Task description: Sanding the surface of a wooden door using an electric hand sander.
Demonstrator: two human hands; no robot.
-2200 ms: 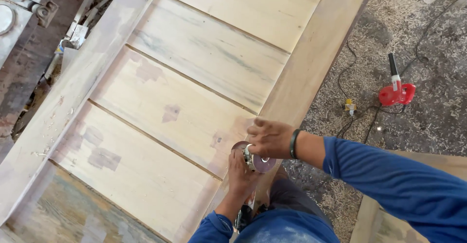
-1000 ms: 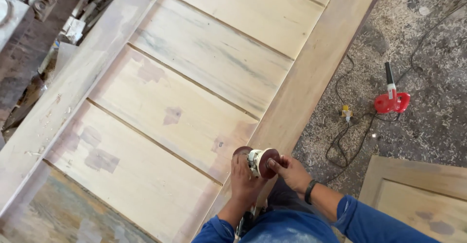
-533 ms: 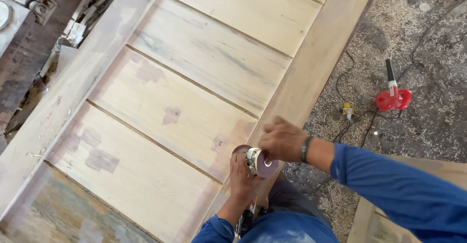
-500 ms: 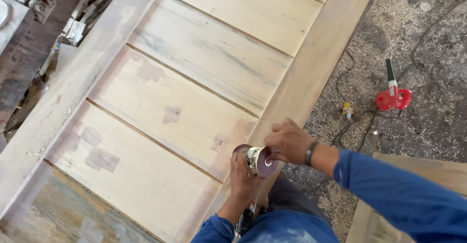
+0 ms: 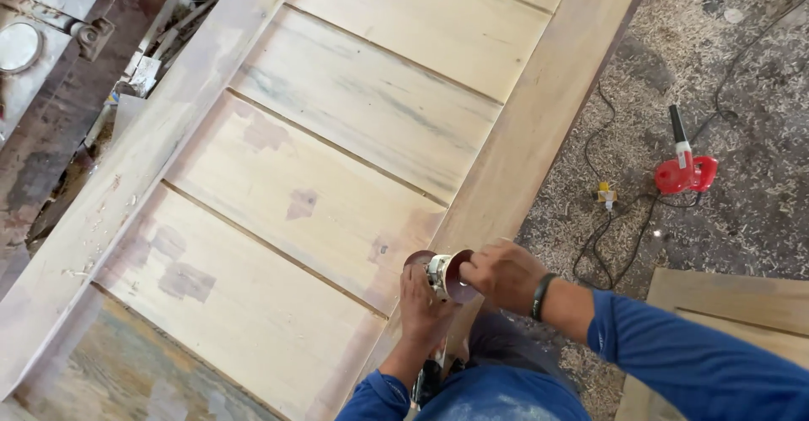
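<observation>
I see the large pale wooden panelled door [image 5: 354,160] lying flat, filling most of the view. Beside it, on the shaving-strewn floor [image 5: 758,210], lie a red handheld power tool [image 5: 684,171] and a dark cable. At the door's near right edge, my left hand [image 5: 425,307] is wrapped tight around the small angle grinder with a reddish-brown sanding disc [image 5: 440,271]. My right hand [image 5: 504,273] touches the disc, fingers curled closed against its edge.
</observation>
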